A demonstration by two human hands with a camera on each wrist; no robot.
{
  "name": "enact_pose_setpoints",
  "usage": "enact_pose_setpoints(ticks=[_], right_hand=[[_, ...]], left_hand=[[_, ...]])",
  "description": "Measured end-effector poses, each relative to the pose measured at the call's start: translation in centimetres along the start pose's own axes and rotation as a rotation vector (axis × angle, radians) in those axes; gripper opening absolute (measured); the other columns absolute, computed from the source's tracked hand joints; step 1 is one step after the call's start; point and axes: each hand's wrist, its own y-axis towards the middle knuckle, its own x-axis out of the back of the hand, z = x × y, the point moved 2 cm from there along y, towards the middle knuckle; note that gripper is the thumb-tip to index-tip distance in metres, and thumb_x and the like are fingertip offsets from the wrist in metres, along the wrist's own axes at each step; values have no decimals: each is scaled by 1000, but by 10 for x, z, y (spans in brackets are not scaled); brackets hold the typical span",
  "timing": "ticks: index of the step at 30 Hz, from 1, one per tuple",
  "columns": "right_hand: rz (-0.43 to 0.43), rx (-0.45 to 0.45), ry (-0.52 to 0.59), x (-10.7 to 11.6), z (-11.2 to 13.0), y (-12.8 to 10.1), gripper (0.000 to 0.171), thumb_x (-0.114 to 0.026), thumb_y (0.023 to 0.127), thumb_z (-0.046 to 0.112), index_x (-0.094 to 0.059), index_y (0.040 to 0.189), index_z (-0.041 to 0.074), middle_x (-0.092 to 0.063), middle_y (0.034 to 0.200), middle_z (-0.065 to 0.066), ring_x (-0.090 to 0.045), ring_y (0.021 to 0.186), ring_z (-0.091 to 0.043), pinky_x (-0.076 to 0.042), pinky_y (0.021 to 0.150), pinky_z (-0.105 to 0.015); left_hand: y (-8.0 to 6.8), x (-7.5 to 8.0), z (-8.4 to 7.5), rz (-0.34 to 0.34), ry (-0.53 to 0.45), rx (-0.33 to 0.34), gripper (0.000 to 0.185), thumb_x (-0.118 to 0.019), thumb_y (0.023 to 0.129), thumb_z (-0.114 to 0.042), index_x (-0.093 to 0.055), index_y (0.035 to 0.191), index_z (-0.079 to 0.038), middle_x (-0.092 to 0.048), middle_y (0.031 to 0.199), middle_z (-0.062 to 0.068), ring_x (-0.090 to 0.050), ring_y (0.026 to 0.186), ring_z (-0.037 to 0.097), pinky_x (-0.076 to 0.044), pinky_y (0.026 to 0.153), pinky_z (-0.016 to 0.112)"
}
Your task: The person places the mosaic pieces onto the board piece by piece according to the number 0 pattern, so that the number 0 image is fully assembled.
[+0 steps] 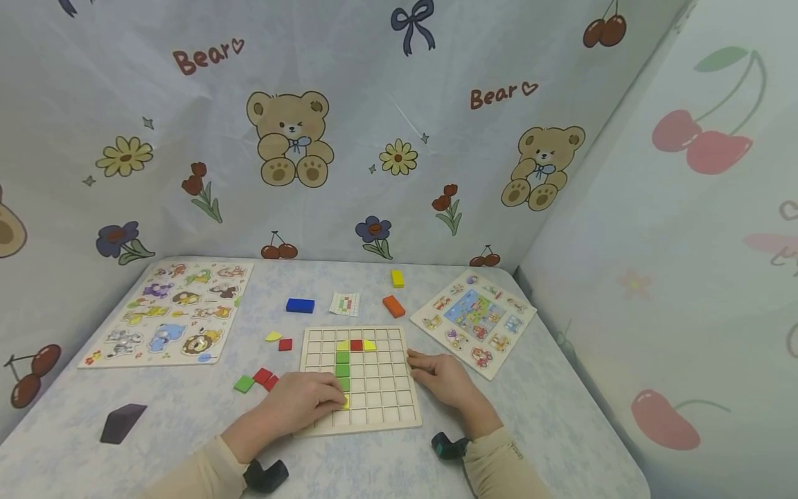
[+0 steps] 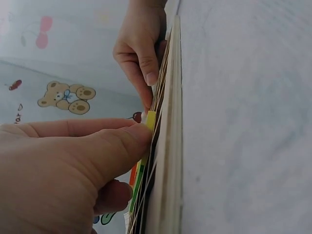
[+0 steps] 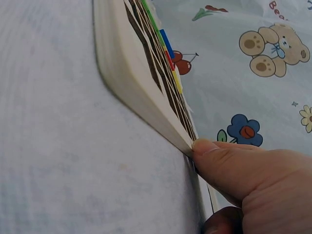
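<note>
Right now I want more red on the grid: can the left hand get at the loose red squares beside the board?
Probably yes: the left hand lies just right of the red squares, with bare table between.

Two bare hands, left and right, come from beige long sleeves; a dark wrist camera sits at each cuff.
</note>
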Motion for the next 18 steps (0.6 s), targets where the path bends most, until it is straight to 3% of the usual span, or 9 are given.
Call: enact_pose_setpoints(ticks=[7,12,15,18], right_hand=[[0,9,-8,1,1,0,32,-70,99,27,-72,129,19,-61,143,11,-55,137,-22,-45,110,-48],[1,5,-4,0,0,0,31,-70,99,26,-73,129,20,-61,143,11,-55,137,-22,-45,110,-48],[3,9,-1,0,0,-1,31,-70,99,27,-73,129,20,-61,143,10,-56,137,-22,-45,110,-48],[3,14,-6,0,-1,0,31,-70,99,27,-73,129,20,-61,143,10,-56,136,-22,-45,110,-48]], left_hand=[[0,0,-1,-57,6,-26,11,-83,88,-26,-83,98,-29,-71,99,-20,-67,88,-2,-57,76,24],[1,1,-2,-55,-1,-18,11,-83,87,-25,-83,98,-28,-69,97,-19,-66,85,-3,-55,72,22],[1,2,-1,-51,-30,44,11,-82,89,-27,-83,99,-29,-69,98,-21,-65,85,-4,-53,70,21],[3,7,4,-97,-86,209,12,-81,90,-29,-82,101,-31,-70,101,-21,-61,79,-5,-50,65,19]])
